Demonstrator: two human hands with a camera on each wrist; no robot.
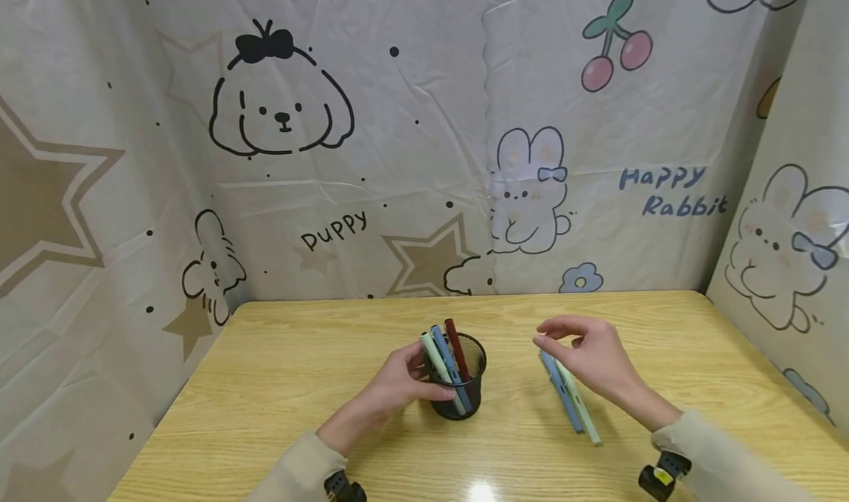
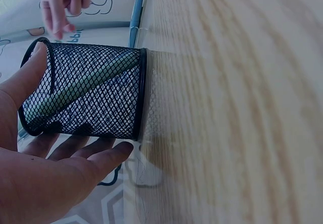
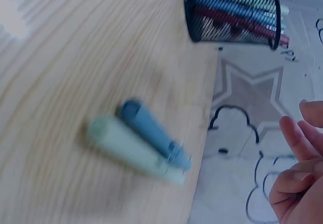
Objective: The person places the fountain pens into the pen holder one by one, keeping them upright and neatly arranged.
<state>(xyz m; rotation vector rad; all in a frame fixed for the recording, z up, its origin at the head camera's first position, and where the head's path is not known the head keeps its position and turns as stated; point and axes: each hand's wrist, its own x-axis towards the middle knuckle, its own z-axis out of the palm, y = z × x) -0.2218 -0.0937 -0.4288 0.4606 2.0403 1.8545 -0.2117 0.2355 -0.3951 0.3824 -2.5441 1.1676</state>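
My left hand (image 1: pixel 406 381) holds a black mesh pen cup (image 1: pixel 476 393), its thumb across the near side. In the left wrist view, fingers curve along the side of the cup (image 2: pixel 96 118). A light green pen (image 1: pixel 434 354), a blue pen (image 1: pixel 446 351) and a dark red pen (image 1: pixel 456 347) lean inside it. To the right, a second blue pen (image 1: pixel 562 393) and a second light green pen (image 1: pixel 582 409) lie side by side on the table. Over their far ends hovers my right hand (image 1: pixel 600 356), fingers loosely bent and nothing between them.
The light wooden table (image 1: pixel 298 354) ends at a patterned cloth (image 1: pixel 424 133) hanging behind it. More of that cloth runs along the left and right sides. A camera is strapped to each wrist.
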